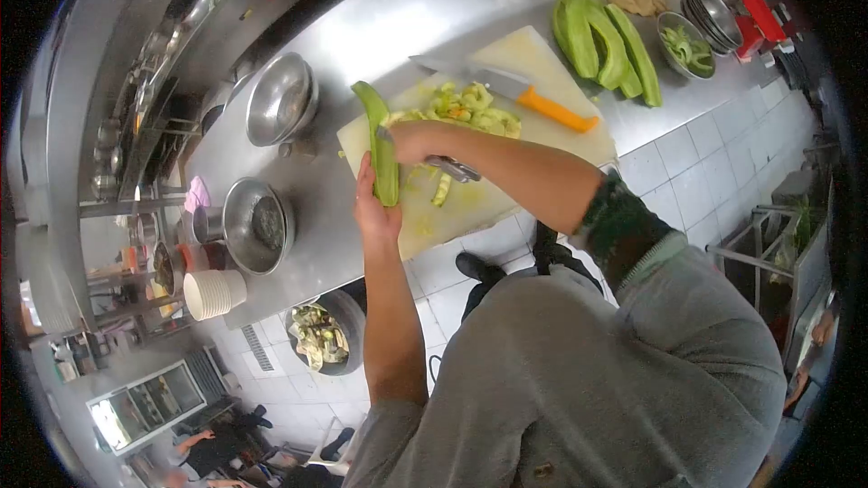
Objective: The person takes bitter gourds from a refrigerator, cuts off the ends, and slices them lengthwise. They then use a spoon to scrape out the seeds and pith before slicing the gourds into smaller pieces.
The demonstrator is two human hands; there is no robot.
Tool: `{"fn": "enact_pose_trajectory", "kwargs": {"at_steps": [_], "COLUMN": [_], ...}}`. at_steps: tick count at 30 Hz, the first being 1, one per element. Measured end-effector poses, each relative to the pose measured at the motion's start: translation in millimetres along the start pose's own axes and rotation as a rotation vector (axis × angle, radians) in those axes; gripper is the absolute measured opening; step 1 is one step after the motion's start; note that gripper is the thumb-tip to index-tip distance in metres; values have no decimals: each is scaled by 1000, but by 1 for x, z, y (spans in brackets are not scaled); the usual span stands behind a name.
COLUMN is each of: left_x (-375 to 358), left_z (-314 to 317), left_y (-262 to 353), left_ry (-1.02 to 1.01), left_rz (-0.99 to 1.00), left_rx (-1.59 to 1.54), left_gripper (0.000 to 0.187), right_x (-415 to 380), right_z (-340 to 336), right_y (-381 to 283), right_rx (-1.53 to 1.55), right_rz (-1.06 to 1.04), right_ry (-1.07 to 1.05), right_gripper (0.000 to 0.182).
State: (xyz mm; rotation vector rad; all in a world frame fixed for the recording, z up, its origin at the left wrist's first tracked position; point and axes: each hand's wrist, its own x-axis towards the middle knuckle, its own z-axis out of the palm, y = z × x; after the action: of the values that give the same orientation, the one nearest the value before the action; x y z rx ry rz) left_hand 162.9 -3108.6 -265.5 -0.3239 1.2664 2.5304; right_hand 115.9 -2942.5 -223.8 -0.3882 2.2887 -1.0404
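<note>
My left hand (375, 208) grips the lower end of a long green gourd piece (384, 167), held at a slant above the cutting board's left part. Closed around a metal tool (454, 168), my right hand (412, 140) rests against the gourd's side. The tool's handle juts out behind the fist; its working end is mostly hidden. Beside the right hand, pale, soft gourd scraps (470, 110) are heaped on the white cutting board (434, 221). A knife with an orange handle (559, 109) lies across the board behind my right forearm.
Several long green gourd pieces (615, 45) lie right of the board, near a bowl of green slices (687, 47). Metal bowls (282, 99) stand at left, with stacked paper tubs (214, 294) at the counter edge. A bin of scraps (321, 339) is on the floor.
</note>
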Motion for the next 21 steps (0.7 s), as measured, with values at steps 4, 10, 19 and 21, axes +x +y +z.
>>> {"fn": "enact_pose_trajectory", "kwargs": {"at_steps": [4, 10, 19, 21], "left_x": [-7, -2, 39, 49], "left_z": [10, 11, 201, 242], "left_y": [6, 29, -46, -84], "left_ry": [34, 27, -351, -344], "left_rz": [15, 4, -225, -213], "left_rx": [77, 170, 278, 302], "left_gripper": [47, 47, 46, 43], "right_x": [-3, -97, -129, -126], "right_z": [69, 45, 71, 76], "right_y": [-5, -18, 40, 59], "right_rx": [-137, 139, 85, 135], "right_rz": [-167, -33, -34, -227], "right_ry": [12, -215, 84, 252], "right_gripper": [38, 56, 50, 50]}}
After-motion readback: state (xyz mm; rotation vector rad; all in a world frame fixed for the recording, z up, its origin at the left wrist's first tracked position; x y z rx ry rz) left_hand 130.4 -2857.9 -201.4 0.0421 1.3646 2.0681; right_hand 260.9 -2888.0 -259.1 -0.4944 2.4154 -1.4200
